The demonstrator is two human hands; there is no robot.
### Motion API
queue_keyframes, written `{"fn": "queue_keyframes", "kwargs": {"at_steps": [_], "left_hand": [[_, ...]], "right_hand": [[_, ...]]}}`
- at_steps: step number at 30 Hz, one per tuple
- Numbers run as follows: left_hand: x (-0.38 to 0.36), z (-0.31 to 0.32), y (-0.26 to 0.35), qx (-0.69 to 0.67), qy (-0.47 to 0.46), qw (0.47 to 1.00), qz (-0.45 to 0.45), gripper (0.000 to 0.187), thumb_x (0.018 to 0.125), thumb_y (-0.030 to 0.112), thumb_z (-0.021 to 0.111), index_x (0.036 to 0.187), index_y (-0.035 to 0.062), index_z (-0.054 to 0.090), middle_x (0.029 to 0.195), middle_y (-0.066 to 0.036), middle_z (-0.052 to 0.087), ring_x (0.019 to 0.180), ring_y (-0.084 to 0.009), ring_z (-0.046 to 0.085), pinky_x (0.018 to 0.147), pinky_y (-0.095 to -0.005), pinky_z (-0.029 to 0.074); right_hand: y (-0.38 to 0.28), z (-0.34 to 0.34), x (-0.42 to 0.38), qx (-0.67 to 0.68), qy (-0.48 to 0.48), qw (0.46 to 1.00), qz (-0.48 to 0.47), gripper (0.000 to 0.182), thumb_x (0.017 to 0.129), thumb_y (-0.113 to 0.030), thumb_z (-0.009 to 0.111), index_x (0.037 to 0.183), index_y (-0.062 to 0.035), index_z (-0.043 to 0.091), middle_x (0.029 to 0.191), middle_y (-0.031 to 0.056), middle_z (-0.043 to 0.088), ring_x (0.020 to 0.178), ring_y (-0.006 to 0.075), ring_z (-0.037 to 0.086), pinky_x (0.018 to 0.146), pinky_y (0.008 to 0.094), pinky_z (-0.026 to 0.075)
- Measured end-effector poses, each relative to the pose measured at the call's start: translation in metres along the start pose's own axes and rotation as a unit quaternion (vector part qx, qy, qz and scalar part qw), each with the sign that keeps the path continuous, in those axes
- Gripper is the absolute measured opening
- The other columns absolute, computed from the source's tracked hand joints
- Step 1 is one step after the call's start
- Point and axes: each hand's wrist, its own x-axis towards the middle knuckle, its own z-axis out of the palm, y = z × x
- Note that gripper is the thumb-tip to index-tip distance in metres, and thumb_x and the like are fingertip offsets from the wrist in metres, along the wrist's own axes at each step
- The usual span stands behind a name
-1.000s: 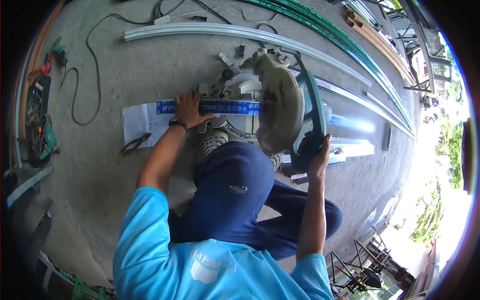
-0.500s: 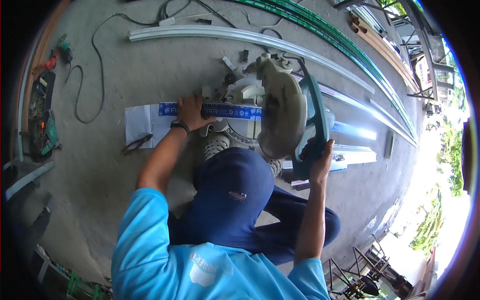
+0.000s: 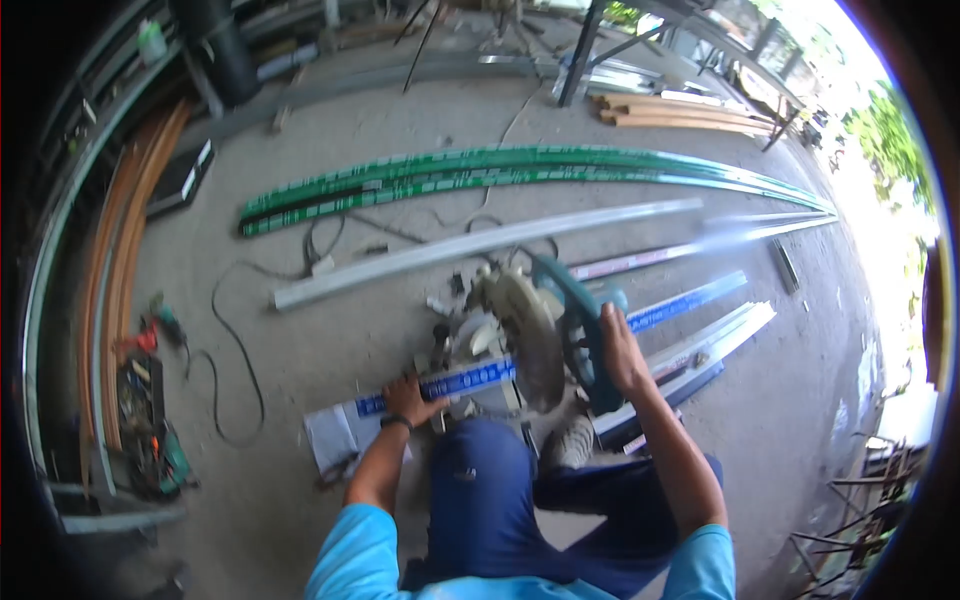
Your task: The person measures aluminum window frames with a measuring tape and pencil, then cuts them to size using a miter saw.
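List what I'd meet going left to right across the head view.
Brown strips → white paper → left hand → miter saw → right hand → short metal piece on the floor.

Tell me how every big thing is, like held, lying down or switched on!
Left hand: on the blue-wrapped bar, fingers bent over it.
Right hand: closed on the saw handle.
Saw: held by its handle; can't tell if it's on.
Blue-wrapped bar: held at the saw.
Green bars: lying on the floor.
Long silver bar: lying on the floor.
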Motion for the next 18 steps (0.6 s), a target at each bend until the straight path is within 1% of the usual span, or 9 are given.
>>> {"fn": "queue_keyframes", "kwargs": {"at_steps": [2,4,6,7,9,10,13,16,18], "left_hand": [[-0.001,-0.016,0.005,0.0,-0.023,1.0,0.008,0.12,0.062,0.089,0.071,0.142,0.0021,0.049,0.133,-0.026,0.061,0.126,-0.0409,0.058,0.11,-0.0577,0.039],[0.0,-0.023,0.009,0.014,-0.033,0.999,0.01,0.12,0.062,0.087,0.073,0.142,0.0017,0.049,0.127,-0.026,0.065,0.12,-0.0417,0.063,0.105,-0.0564,0.044],[0.0,-0.024,0.01,0.011,-0.006,1.0,0.024,0.117,0.061,0.085,0.076,0.14,0.0019,0.052,0.122,-0.026,0.067,0.115,-0.042,0.065,0.102,-0.0555,0.048],[0.002,-0.031,0.012,0.005,-0.028,0.999,0.027,0.115,0.061,0.083,0.077,0.14,0.0032,0.052,0.124,-0.025,0.067,0.117,-0.0417,0.065,0.102,-0.0563,0.047],[0.007,-0.045,0.014,-0.01,-0.081,0.996,0.029,0.113,0.06,0.08,0.08,0.141,0.0057,0.052,0.126,-0.024,0.066,0.119,-0.0413,0.063,0.103,-0.0578,0.046],[0.017,-0.042,0.01,0.011,-0.103,0.993,0.06,0.111,0.06,0.079,0.081,0.141,0.0075,0.053,0.127,-0.023,0.066,0.12,-0.0412,0.063,0.103,-0.0587,0.046],[0.033,-0.057,-0.017,0.072,-0.177,0.972,0.139,0.105,0.058,0.071,0.087,0.14,0.0141,0.055,0.133,-0.017,0.064,0.126,-0.041,0.059,0.104,-0.0626,0.043],[0.038,-0.113,0.0,0.17,-0.197,0.958,0.12,0.095,0.062,0.069,0.086,0.133,0.012,0.061,0.131,-0.018,0.066,0.123,-0.0403,0.061,0.104,-0.0614,0.045],[0.045,-0.151,0.019,0.101,-0.253,0.961,0.036,0.088,0.067,0.067,0.085,0.13,0.0102,0.062,0.126,-0.019,0.068,0.118,-0.0395,0.064,0.103,-0.0574,0.047]], "right_hand": [[-0.036,-0.001,-0.004,0.014,0.025,0.996,-0.085,0.076,0.105,-0.054,0.05,0.146,0.0084,0.038,0.13,0.0304,0.057,0.123,0.0417,0.056,0.107,0.0467,0.042],[-0.037,-0.002,0.007,-0.035,0.024,0.983,-0.176,0.084,0.095,-0.044,0.069,0.148,0.0088,0.029,0.143,0.0333,0.043,0.13,0.0479,0.047,0.113,0.0485,0.037],[-0.063,-0.017,0.013,-0.162,-0.005,0.942,-0.295,0.096,0.083,-0.031,0.079,0.15,0.0082,0.024,0.15,0.0348,0.032,0.136,0.0522,0.036,0.116,0.0519,0.032],[-0.072,-0.02,0.018,-0.148,-0.005,0.926,-0.348,0.097,0.08,-0.024,0.079,0.152,0.0069,0.022,0.151,0.0341,0.03,0.137,0.0519,0.034,0.117,0.0552,0.03],[-0.087,-0.029,0.026,-0.118,-0.03,0.919,-0.375,0.097,0.081,-0.025,0.079,0.154,0.0052,0.021,0.155,0.0339,0.027,0.143,0.053,0.029,0.12,0.0574,0.025],[-0.091,-0.032,0.03,-0.103,-0.045,0.914,-0.39,0.097,0.082,-0.025,0.078,0.155,0.0038,0.021,0.158,0.0329,0.025,0.146,0.0531,0.026,0.121,0.0587,0.023],[-0.096,-0.036,0.038,-0.149,-0.108,0.924,-0.334,0.092,0.086,-0.026,0.075,0.158,-0.0005,0.022,0.163,0.0286,0.021,0.152,0.051,0.018,0.122,0.0626,0.017],[-0.1,-0.038,0.038,-0.185,-0.117,0.936,-0.276,0.088,0.089,-0.028,0.071,0.159,-0.0034,0.023,0.165,0.0245,0.021,0.154,0.0486,0.015,0.122,0.0659,0.014],[-0.098,-0.034,0.039,-0.199,-0.111,0.944,-0.239,0.087,0.091,-0.028,0.068,0.16,-0.0038,0.022,0.167,0.0236,0.019,0.155,0.0481,0.013,0.123,0.0664,0.01]]}}
